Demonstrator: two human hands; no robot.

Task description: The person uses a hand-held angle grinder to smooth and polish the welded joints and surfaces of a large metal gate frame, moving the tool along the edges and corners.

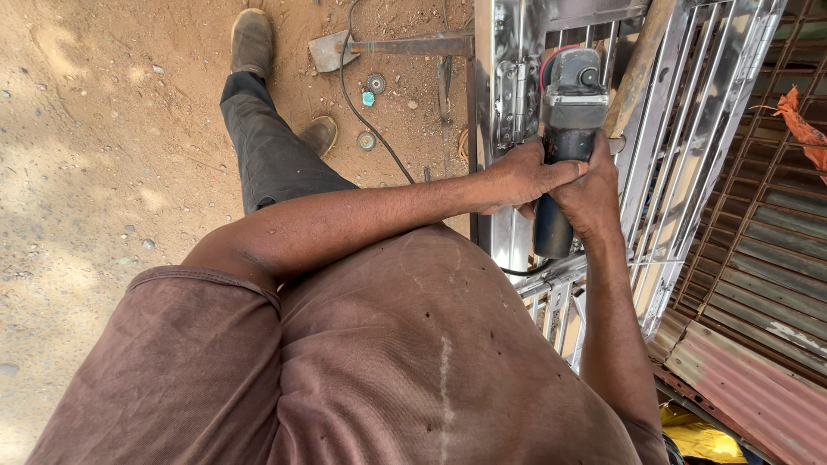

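Observation:
Both my hands grip a grey and black angle grinder [568, 103] held against a shiny steel gate frame [495, 77]. My left hand [521, 176] reaches across my body and wraps the grinder's dark barrel from the left. My right hand [590, 194] clasps the same barrel from the right, fingers closed around it. The grinder's head sits next to a steel hinge [514, 99] on the frame. Its disc is hidden behind the tool body. A black power cable [362, 103] runs from the tool across the ground.
The gate's thin steel bars [689, 129] lie to the right over rusty corrugated sheets [767, 258]. A wooden plank [637, 65] rests on the gate. Sandy ground on the left holds a shovel-like metal tool [379, 47] and small grinding discs [376, 83]. My shoe [251, 39] stands there.

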